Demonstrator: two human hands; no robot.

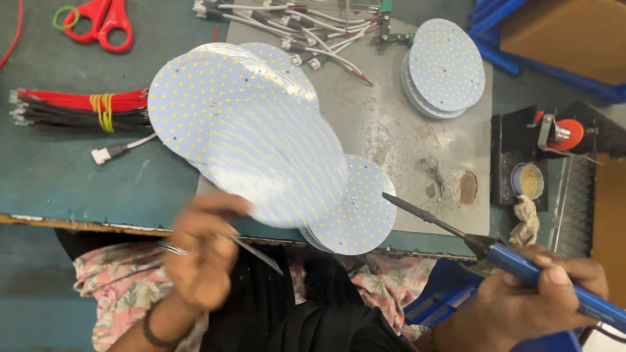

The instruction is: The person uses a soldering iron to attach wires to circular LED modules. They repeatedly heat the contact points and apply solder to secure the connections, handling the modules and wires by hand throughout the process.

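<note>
My left hand (pixel 202 251) grips the near edge of a round white LED board (pixel 274 160), blurred by motion, and also holds thin metal tweezers (pixel 257 253). Under that board lie more round LED boards (pixel 195 98) fanned out, and one board (pixel 358 208) sits at the table's front edge. My right hand (pixel 528 300) is closed around a blue-handled soldering iron (pixel 456 231), its tip pointing left toward the front board without touching it.
A second stack of LED boards (pixel 445 68) lies at the back right on a grey mat (pixel 404 137). Red and black wire bundles (pixel 78 107), red scissors (pixel 101 23), white connector leads (pixel 306 32), a small flux tin (pixel 528 180) and an iron stand (pixel 561 133) surround them.
</note>
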